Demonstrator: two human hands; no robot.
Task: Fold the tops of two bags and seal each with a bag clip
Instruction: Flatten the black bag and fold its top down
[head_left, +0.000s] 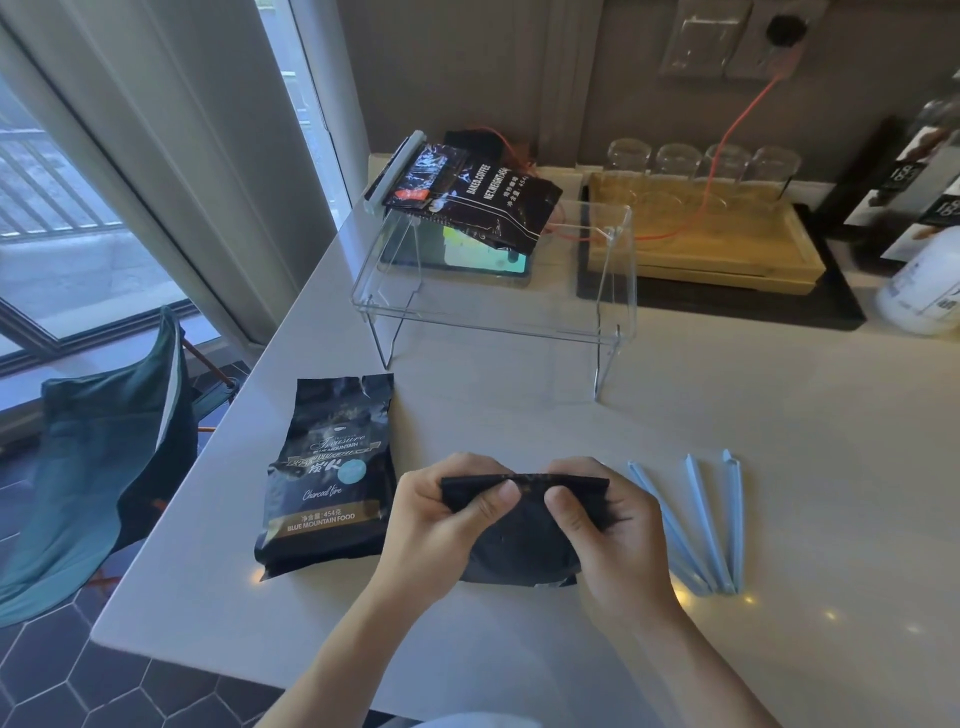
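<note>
Both hands are on the near bag (522, 540) right at the table's (779, 426) front edge. The left hand (441, 525) pinches the folded top from the left, thumb pressed on the front face and fingers wrapped behind. The right hand (608, 525) does the same from the right, thumb on the front, fingers curled behind the fold. Thumbs sit close together, almost meeting at the middle of the top edge. The fold (524, 483) runs level between the two grips, and the bag's lower end rests on the table below the palms.

Just left of the left hand's knuckles lies a second bag (327, 473), flat, label up, its top unfolded and pointing away. Just right of the right hand's fingers lie three blue clips (701, 525), fanned out on the table, near ends close together, none touched.

Well beyond the fingertips stands a clear rack (498, 291) with a third bag (467, 197) lying on top of it, a clip already on that bag's left end. Under the rack there is a lit tablet (467, 260).
</note>
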